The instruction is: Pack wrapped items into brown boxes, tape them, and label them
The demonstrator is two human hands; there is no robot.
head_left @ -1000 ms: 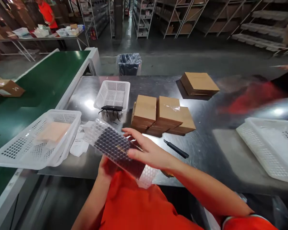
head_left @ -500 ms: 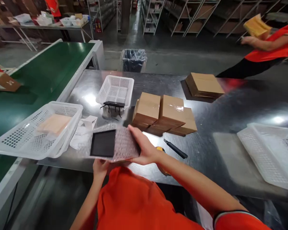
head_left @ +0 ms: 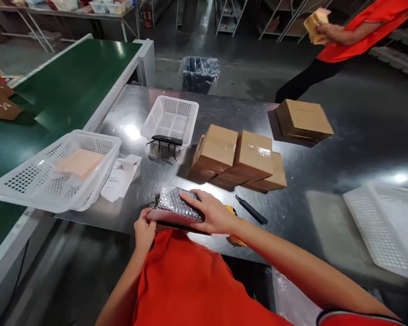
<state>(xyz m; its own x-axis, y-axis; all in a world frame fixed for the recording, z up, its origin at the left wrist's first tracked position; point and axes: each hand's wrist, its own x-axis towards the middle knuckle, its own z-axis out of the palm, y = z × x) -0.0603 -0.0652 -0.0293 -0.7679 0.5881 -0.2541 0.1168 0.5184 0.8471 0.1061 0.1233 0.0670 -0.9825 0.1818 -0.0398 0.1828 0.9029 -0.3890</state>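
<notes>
A bubble-wrapped package is held between both hands close to my body, at the table's front edge. My left hand pinches its left end, fingers closed on the wrap. Across its right side lies my right hand, thumb underneath and fingers over the top. The wrap now covers the dark item inside. To the right of my right hand rest a black box cutter and a partly hidden yellow tape dispenser. White paper slips lie beyond my left hand.
Brown cardboard boxes stand mid-table, with flat cardboard behind. White baskets sit at left, back and right. A green conveyor runs at left. Another person walks past beyond the table with a yellow bundle.
The bubble wrap has been folded over the dark flat item, which no longer shows. The package sits lower and more compact. The other person has moved left; the view has shifted.
</notes>
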